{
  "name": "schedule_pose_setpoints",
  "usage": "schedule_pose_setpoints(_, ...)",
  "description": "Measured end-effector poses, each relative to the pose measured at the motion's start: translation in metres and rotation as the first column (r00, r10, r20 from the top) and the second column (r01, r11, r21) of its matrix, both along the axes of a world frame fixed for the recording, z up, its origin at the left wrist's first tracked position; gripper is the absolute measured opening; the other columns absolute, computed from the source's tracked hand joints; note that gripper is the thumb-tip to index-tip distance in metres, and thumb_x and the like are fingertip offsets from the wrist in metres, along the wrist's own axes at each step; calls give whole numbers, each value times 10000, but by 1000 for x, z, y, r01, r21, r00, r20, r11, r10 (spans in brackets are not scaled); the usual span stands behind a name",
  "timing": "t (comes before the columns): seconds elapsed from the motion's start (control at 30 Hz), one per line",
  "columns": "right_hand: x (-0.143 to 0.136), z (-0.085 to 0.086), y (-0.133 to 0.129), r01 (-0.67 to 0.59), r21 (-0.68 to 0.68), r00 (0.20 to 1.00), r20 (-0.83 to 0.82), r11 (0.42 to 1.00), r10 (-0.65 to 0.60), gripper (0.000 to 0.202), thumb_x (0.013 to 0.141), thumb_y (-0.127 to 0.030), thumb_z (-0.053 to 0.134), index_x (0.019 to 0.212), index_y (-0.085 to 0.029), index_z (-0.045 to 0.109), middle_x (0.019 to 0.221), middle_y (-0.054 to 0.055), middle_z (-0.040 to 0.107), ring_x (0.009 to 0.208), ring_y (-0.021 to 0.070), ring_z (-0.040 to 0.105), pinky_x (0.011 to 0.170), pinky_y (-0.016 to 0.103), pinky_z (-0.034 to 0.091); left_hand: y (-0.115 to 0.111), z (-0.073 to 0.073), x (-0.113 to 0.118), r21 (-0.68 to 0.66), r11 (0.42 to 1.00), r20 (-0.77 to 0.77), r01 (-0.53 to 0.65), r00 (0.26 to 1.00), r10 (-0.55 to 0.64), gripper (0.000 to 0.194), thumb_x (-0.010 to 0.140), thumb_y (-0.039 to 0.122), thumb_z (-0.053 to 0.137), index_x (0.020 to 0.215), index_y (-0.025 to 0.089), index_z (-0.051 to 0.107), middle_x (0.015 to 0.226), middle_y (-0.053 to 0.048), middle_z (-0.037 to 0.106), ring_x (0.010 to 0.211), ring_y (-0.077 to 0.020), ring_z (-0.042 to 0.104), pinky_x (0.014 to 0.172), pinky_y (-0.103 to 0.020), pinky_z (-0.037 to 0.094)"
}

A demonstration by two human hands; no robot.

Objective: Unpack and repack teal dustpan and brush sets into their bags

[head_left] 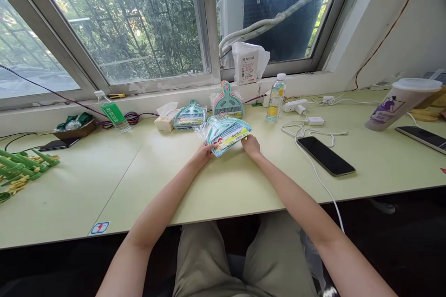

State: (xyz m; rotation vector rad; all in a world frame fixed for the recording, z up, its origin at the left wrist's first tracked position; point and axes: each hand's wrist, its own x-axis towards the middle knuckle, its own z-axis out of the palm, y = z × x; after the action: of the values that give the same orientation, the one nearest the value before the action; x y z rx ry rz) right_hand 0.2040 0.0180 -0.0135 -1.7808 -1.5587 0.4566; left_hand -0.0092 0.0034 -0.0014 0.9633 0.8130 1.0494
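Note:
Between my two hands is a light-blue mini dustpan and brush set (pixel 228 133) in clear plastic wrap, with a yellow printed label, tilted up over the table. My left hand (pixel 204 154) grips its lower left corner, thumb on the front. My right hand (pixel 251 145) holds the right end, its fingers partly hidden beneath the pack. Just behind stand more wrapped sets: a blue stack (pixel 190 115) on the left and a pink-and-green stack (pixel 227 102) leaning by the sill.
A tissue pack (pixel 166 116), a green-labelled bottle (pixel 113 112) and a clear bottle (pixel 276 98) line the back. Rightward lie a black phone (pixel 326 155), white cables (pixel 315 171) and a lidded cup (pixel 400 104). Green plastic pieces (pixel 26 167) sit far left; the table's front edge (pixel 230 216) is near my lap.

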Motion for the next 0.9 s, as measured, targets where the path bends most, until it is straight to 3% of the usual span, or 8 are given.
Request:
schedule_pose_setpoints(0.23,2,5,-2,77,-103,997,31,992,-75,219,851,-220,479,949,-208,675,1023,100,716,898,257,684,661,276,479,1,-3,0,-1,1000,-29,23,999,-23,555,667,104,718,1194,113,541,1085,-125,726,880,-215,722,730,-288,612)
schedule_pose_setpoints(0.5,7,2,-3,34,-144,999,46,989,-27,245,840,-211,534,1034,-212,684,1097,91,716,956,259,681,708,271,494,3,-7,0,2,998,-39,59,998,-59,505,657,115,732,1133,129,564,1050,-106,735,834,-201,725,694,-259,610)
schedule_pose_setpoints(0.67,3,-2,-4,-26,-91,981,189,996,43,321,853,-249,543,1151,-227,660,1141,99,696,1028,287,654,799,312,496,0,-5,1,18,998,-69,65,996,-64,543,653,121,739,1167,129,563,1083,-112,726,921,-222,716,793,-303,605)
schedule_pose_setpoints(0.77,4,-2,-5,-11,-44,974,227,999,21,291,862,-216,515,1103,-209,677,1099,111,706,997,282,661,781,309,483,-1,-4,2,12,998,-68,69,995,-68,538,655,122,737,1165,130,564,1089,-114,724,922,-226,716,811,-321,602)
schedule_pose_setpoints(0.9,13,0,-5,21,-26,989,150,999,-17,160,814,-186,557,883,-178,702,965,121,724,866,267,677,668,288,457,-1,-3,2,2,998,-46,69,997,-69,518,665,115,725,1158,124,569,1098,-118,720,910,-222,716,786,-309,602)
